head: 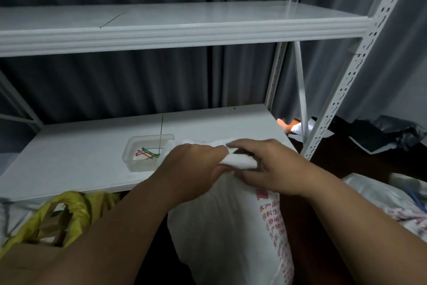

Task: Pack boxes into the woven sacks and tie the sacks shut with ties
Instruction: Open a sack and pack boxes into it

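Note:
A white woven sack [226, 234] with red printing stands upright in front of the lower shelf. Its mouth is gathered into a bunch at the top. My left hand [191, 169] grips the bunched neck from the left. My right hand [265, 167] holds the rolled fabric from the right, fingers curled over it. Red, green and blue ties [147, 153] lie in a clear plastic tray [138, 164] on the shelf, just left of my hands. What is inside the sack is hidden.
A white metal rack has a lower shelf [80, 160] and an upper shelf [184, 26], with a perforated upright [346, 81] at the right. A yellow bag [67, 213] sits low on the left. More sacks [381, 197] and dark plastic [381, 134] lie at the right.

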